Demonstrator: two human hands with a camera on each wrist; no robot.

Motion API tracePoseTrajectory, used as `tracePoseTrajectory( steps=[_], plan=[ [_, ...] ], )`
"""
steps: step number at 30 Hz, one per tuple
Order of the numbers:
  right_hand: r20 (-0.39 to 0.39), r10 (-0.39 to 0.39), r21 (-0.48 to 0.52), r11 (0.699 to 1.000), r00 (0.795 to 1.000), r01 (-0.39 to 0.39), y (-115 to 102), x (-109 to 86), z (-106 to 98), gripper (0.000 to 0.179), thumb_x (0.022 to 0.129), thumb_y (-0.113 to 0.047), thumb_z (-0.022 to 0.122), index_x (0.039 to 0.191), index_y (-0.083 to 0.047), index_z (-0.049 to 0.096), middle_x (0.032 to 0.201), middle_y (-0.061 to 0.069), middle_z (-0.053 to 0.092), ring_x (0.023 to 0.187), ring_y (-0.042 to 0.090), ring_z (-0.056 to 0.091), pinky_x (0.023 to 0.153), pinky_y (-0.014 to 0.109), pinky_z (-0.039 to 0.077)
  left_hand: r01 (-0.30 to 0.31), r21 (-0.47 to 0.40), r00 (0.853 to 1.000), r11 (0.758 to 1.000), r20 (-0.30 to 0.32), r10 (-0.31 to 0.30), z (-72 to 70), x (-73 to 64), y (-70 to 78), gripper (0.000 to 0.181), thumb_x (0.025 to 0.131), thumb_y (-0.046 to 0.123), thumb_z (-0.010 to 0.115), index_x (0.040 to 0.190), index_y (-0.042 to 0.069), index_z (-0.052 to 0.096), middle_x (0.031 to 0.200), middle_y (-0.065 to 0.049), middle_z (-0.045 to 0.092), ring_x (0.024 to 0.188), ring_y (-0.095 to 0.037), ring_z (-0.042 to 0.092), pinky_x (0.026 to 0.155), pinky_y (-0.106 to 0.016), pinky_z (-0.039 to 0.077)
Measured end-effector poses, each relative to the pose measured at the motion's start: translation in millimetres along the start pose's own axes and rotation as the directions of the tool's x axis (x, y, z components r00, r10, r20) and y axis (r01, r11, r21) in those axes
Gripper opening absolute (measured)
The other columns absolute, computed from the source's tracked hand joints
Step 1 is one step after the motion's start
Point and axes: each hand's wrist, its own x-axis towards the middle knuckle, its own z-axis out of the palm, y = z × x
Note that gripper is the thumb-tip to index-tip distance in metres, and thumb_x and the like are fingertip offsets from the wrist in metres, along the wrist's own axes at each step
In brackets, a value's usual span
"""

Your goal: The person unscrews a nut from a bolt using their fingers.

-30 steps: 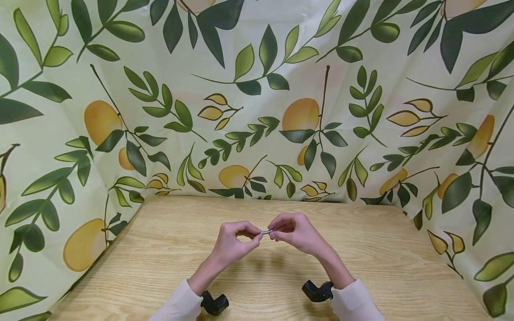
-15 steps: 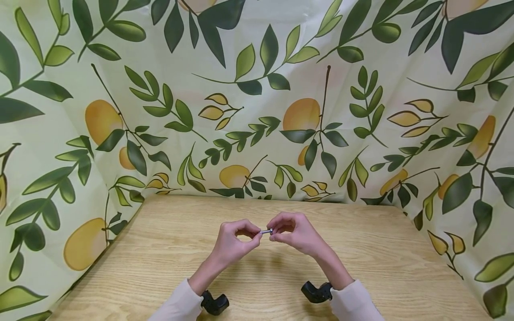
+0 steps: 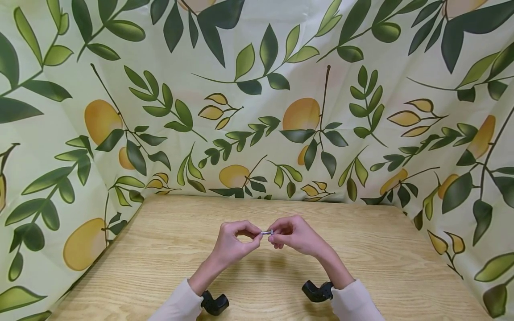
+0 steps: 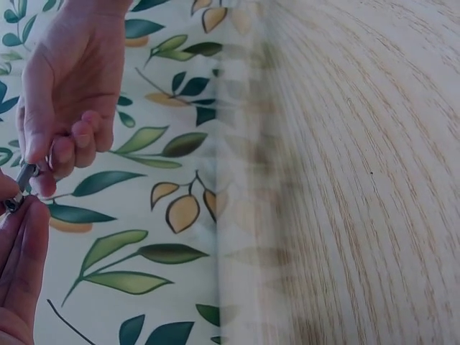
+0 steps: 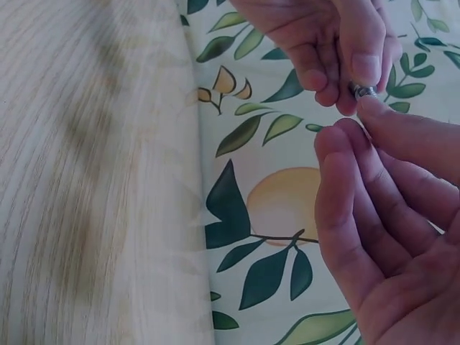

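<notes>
A small silvery metal bolt [image 3: 267, 232] is held level above the table between both hands, its wider head towards the right. My left hand [image 3: 236, 240] pinches its left end between thumb and fingertips. At the head, my right hand [image 3: 297, 234] has thumb and index finger on either side, with the other fingers curled below. In the left wrist view the bolt [image 4: 27, 176] shows between the fingertips, with a round metal part at its near end. Fingertips cover much of the bolt [image 5: 362, 90] in the right wrist view.
The wooden table [image 3: 168, 267] spreads under both hands. A leaf-and-fruit patterned cloth [image 3: 257, 107] rises behind it and at both sides. Black devices [image 3: 215, 303] are strapped at the wrists, below the light sleeves.
The right fingers shifted about the bolt's head: they covered it, parted to show it, then came back in with the fingers more curled. My left hand stayed nearly still.
</notes>
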Motion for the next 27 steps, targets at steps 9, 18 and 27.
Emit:
tracePoseTrajectory(
  steps=[9, 18, 27],
  plan=[
    [0.008, -0.028, 0.043, 0.999, 1.000, 0.027, -1.5, -1.4, -1.2, 0.019, 0.097, -0.013, 0.070, 0.110, 0.001, 0.073, 0.091, 0.014, 0.076, 0.077, 0.022, 0.072, 0.071, 0.029, 0.063, -0.020, 0.007, 1.000, 1.000, -0.010, 0.020, 0.8, 0.1, 0.2, 0.016, 0.078, -0.009, 0.079, 0.086, 0.004, 0.076, 0.081, -0.014, 0.078, 0.069, -0.015, 0.075, 0.065, -0.025, 0.065],
    [-0.074, -0.033, 0.027, 0.999, 0.997, 0.035, 0.0, -1.7, -0.2, 0.016, 0.092, -0.008, 0.075, 0.107, -0.001, 0.074, 0.098, 0.015, 0.074, 0.083, 0.012, 0.070, 0.076, 0.024, 0.062, 0.005, 0.018, 1.000, 1.000, -0.018, -0.004, 2.1, -0.7, 0.6, 0.015, 0.079, -0.008, 0.079, 0.086, 0.006, 0.076, 0.081, -0.011, 0.078, 0.068, -0.013, 0.074, 0.065, -0.026, 0.065],
    [-0.144, 0.007, 0.018, 1.000, 0.990, -0.004, -1.1, -2.1, -3.1, 0.022, 0.093, -0.014, 0.076, 0.112, -0.003, 0.075, 0.101, 0.014, 0.077, 0.087, 0.018, 0.074, 0.078, 0.024, 0.062, 0.025, 0.041, 0.999, 0.999, -0.029, -0.023, 1.0, -0.7, 0.4, 0.015, 0.081, -0.006, 0.079, 0.086, 0.008, 0.077, 0.082, -0.009, 0.079, 0.069, -0.012, 0.074, 0.065, -0.028, 0.066]
  ],
)
